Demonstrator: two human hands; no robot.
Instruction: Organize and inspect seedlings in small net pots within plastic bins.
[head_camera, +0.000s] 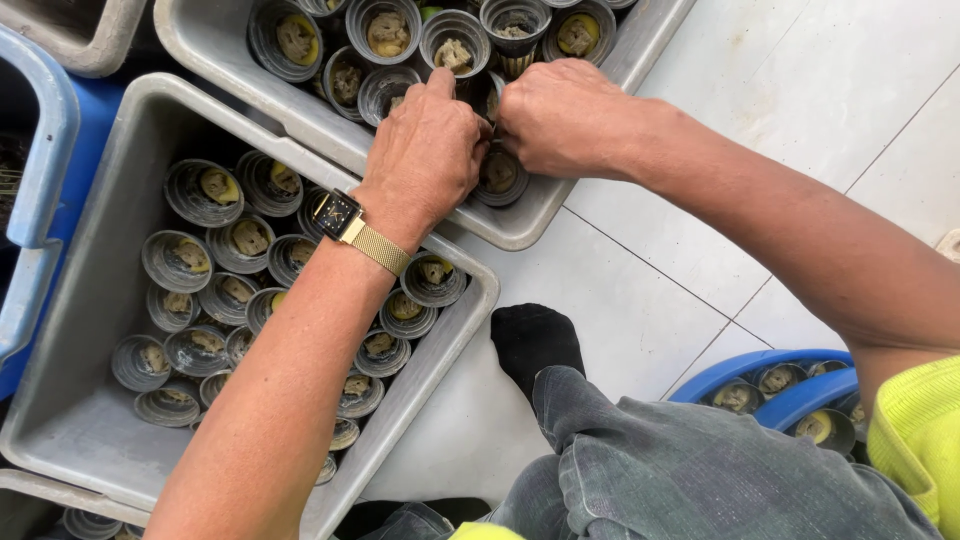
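Together both hands (495, 135) crowd cups (500, 172) against the grey tub's near rim (520, 228).

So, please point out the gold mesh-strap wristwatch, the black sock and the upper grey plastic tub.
gold mesh-strap wristwatch (338, 213), head view, dark square face.
black sock (533, 340), head view, toe part.
upper grey plastic tub (520, 226), head view, near corner rim.

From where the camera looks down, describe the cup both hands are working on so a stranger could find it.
Start at the upper grey tub, which overlaps the tub below it. Follow its near edge to where the left hand and right hand meet. The small grey ribbed cup is pinched between their fingertips and mostly hidden, unlike the open cups behind it.
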